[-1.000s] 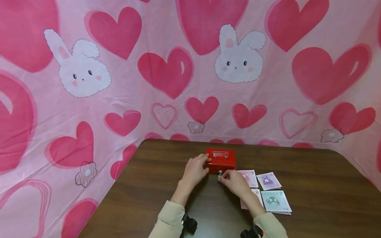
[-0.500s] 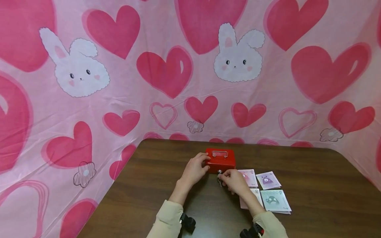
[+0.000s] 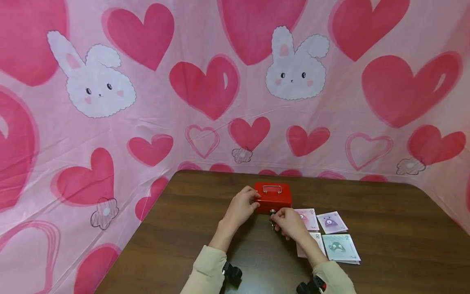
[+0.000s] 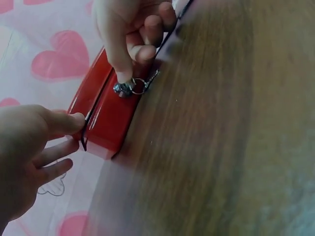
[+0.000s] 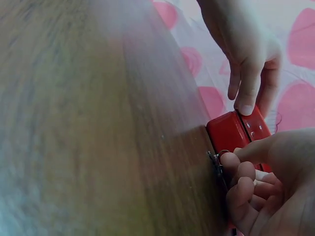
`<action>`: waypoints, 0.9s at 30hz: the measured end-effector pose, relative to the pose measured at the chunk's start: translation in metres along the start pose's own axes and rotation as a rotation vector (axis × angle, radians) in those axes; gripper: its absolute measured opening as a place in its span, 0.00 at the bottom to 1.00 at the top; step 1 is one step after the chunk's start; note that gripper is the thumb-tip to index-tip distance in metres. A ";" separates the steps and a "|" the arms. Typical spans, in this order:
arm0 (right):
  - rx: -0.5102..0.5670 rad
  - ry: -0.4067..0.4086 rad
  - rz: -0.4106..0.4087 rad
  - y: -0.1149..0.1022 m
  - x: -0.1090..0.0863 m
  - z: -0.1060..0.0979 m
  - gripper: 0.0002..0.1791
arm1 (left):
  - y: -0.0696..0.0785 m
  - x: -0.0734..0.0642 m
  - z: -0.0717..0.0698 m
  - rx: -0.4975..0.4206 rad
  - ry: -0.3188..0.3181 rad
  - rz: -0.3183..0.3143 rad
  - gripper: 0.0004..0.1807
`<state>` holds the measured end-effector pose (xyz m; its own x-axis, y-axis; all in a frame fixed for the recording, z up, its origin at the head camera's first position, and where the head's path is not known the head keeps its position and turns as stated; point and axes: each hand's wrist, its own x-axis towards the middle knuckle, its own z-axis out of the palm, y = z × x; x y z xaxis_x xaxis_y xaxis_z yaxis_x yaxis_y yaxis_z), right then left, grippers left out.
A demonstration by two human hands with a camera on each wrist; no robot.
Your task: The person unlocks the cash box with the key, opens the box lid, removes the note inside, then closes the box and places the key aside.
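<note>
A small red cash box (image 3: pixel 274 201) with a metal carrying handle (image 3: pixel 272 189) sits near the back of the wooden table, its lid down. My left hand (image 3: pixel 241 208) holds the box at its left end, with the thumb near the lid seam and fingers round the corner. At the front lock, my right hand (image 3: pixel 291 223) pinches a key (image 4: pixel 124 89) between thumb and index finger. From the key hangs a ring (image 4: pixel 139 86) with a second key (image 4: pixel 152 78). The pinching fingers hide part of the key's head.
Right of the box lie several stacks of play banknotes: pink ones (image 3: pixel 309 216), purple ones (image 3: pixel 332 221) and green ones (image 3: pixel 341 248). The right forearm passes over the nearer pink stack. A pink heart-patterned cloth (image 3: pixel 249 98) hangs behind the brown table (image 3: pixel 396 228).
My right fingers have turned slightly at the lock, and the hanging keys show more clearly below them. The left hand stays on the box, which has not moved.
</note>
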<state>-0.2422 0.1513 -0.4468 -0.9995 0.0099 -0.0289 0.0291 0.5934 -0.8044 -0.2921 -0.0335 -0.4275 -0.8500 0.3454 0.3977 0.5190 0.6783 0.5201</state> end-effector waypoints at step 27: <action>0.000 -0.046 0.000 0.001 0.002 -0.002 0.14 | -0.006 -0.002 0.004 0.073 -0.033 0.088 0.13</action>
<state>-0.2438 0.1535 -0.4466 -0.9980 -0.0272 -0.0564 0.0293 0.5931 -0.8046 -0.2940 -0.0358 -0.4344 -0.8046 0.4261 0.4137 0.5848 0.6896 0.4271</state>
